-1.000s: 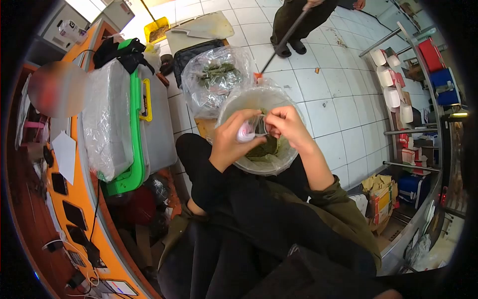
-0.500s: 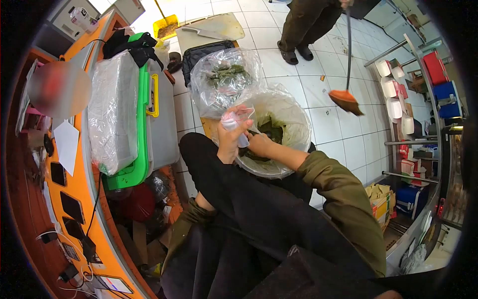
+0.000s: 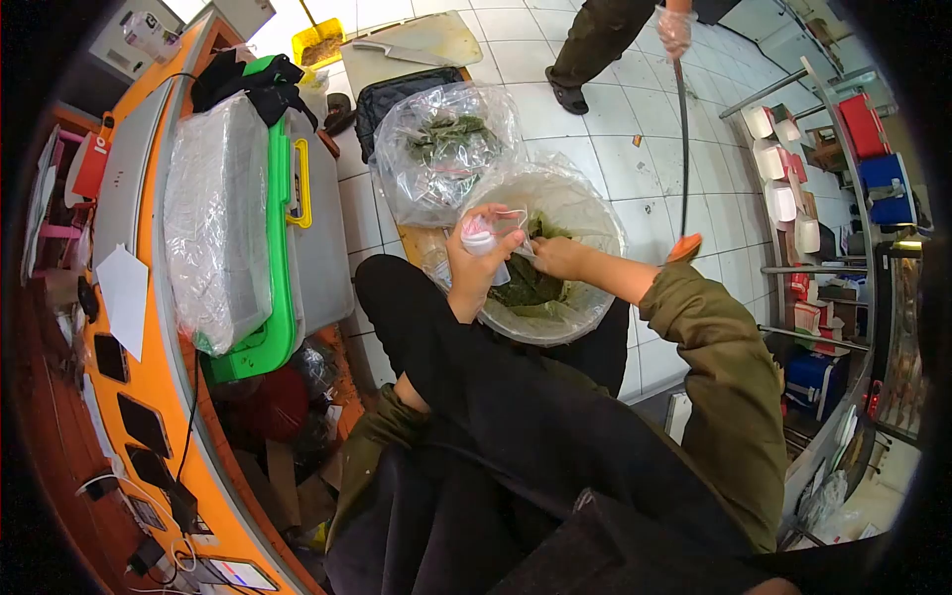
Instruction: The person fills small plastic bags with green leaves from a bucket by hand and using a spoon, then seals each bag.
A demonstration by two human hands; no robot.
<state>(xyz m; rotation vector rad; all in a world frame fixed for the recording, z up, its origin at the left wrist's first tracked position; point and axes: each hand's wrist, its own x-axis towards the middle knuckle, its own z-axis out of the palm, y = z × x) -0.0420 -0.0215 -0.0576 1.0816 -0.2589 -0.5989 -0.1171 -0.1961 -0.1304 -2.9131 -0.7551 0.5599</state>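
My left hand (image 3: 478, 260) is wrapped round a bundle of clear and whitish plastic (image 3: 481, 235) with a pinkish tint. Close to its fingertips, my right hand (image 3: 558, 258) is closed in a pinch; what lies between its fingers is hidden. Both hands are over the near left part of a round tub (image 3: 592, 208) lined with clear plastic, and chopped-looking green leafy matter (image 3: 531, 283) lies inside it. Behind the hands, a clear plastic bag (image 3: 397, 169) holds more dark green leaves (image 3: 454, 139).
A knife (image 3: 402, 52) lies on a cutting board (image 3: 436, 40) at the back. Another person's gloved hand (image 3: 674, 33) holds a broom (image 3: 684, 248) on the tiled floor. An orange counter (image 3: 213, 466) with phones and lidded plastic boxes (image 3: 322, 238) flank the left; shelving (image 3: 818, 268) stands right.
My right hand has moved up and a little right, and its forearm has swung up. The other person's broom has shifted down behind my sleeve, and their gloved hand has come into view.
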